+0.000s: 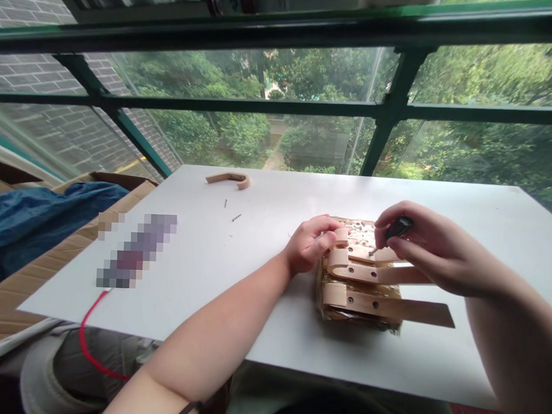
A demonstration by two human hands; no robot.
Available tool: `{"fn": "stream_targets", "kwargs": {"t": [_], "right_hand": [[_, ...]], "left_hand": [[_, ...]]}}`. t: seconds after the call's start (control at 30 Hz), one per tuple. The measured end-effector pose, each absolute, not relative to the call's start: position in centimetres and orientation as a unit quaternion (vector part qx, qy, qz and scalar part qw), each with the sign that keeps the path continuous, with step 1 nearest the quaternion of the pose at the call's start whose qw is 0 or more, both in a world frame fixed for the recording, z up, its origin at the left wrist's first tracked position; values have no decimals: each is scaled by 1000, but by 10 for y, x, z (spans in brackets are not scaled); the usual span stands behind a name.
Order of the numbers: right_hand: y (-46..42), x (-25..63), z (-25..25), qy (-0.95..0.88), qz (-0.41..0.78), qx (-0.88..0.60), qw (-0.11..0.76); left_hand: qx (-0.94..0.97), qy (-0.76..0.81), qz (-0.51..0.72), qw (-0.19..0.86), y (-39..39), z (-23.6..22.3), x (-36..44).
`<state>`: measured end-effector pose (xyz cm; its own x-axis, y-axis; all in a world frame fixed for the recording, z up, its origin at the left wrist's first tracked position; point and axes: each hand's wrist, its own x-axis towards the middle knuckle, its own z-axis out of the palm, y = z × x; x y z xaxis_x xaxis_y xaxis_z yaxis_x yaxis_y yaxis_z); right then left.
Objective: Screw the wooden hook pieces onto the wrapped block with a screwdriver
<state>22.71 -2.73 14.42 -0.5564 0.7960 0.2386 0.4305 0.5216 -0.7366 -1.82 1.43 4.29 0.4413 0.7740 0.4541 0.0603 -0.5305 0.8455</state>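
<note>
My right hand [431, 242] is closed around the black handle of a screwdriver [398, 228]. Its thin shaft points down, and the tip meets a screw [371, 253] in the farthest of three curved wooden strips [361, 252]. My left hand [311, 241] is closed at the curled end of that same strip, thumb and fingers pressed on it. Nearer to me, a second wooden strip [362, 273] and a third wooden strip [403, 309] lie parallel, each with two dark screw heads. All three rest on a block wrapped in shiny film [394, 327].
A loose curved wooden strip [229, 178] lies near the far edge of the white table [237, 272]. Two screws [236, 218] are in front of it. A blurred-out object [136, 253] with a red cable [84, 327] is at left, beside a cardboard box [71, 242]. Windows stand behind.
</note>
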Motion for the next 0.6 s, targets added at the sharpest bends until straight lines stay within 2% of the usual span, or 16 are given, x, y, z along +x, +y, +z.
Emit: {"fn": "stream_targets", "kwargs": {"t": [0.27, 0.43, 0.6], "right_hand": [[-41, 241, 144, -781, 348, -434, 282], [-46, 232, 148, -788, 253, -478, 294], [-38, 218, 138, -761, 187, -514, 348]], "left_hand": [[715, 276, 457, 452, 12, 45, -13], [726, 265, 426, 470, 11, 46, -12], [736, 271, 420, 456, 10, 46, -13]]}}
